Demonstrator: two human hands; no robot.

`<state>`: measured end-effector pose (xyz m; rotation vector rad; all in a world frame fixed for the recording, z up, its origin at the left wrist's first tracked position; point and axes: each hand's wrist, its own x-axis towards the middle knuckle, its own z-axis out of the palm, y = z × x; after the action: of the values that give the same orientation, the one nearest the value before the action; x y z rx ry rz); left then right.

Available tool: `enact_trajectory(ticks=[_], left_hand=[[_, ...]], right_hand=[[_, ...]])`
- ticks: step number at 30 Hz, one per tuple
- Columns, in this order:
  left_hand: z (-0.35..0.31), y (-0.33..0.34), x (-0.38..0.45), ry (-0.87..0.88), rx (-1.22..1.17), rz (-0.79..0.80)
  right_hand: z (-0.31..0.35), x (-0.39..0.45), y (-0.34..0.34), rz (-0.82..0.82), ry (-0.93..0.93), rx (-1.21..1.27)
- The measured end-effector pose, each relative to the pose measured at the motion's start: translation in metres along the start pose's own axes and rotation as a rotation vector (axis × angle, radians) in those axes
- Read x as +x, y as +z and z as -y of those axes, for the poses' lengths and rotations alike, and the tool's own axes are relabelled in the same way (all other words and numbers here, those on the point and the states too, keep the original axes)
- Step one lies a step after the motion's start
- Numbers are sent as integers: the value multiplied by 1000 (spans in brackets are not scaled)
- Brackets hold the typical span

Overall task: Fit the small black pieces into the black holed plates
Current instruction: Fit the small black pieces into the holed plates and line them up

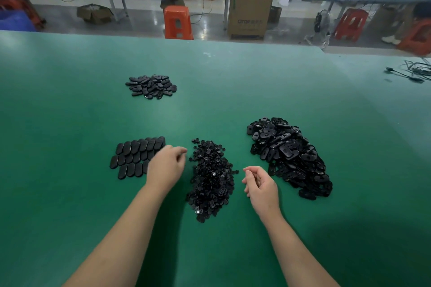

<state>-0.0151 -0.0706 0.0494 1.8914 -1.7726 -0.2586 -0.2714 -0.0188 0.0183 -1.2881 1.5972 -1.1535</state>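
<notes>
Neither grip holds anything, left hand (166,168) and right hand (261,185) loosely curled flanking the small black pieces (211,179) at mid-frame, apparently for quick picking.

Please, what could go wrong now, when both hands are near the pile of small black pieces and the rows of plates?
1. The left hand hovers over the edge of the neat rows of plates; a careless sweep may scatter them.
2. The pile of small pieces is loose and spread out, so the right hand could easily pick up several at once or knock some aside.
3. The big heap of holed plates lies close by; parts could mix.
</notes>
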Motion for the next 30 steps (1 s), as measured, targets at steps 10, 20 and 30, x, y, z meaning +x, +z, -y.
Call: enact_trajectory(ticks=[10, 20, 30], left_hand=[[-16, 30, -19, -113, 158, 33], [-16, 39, -47, -149, -7, -114], [-15, 38, -49, -154, -40, -150]], right_hand=[[0, 0, 2, -1, 12, 4], [0, 1, 5, 11, 21, -34], [10, 12, -12, -111, -42, -272]])
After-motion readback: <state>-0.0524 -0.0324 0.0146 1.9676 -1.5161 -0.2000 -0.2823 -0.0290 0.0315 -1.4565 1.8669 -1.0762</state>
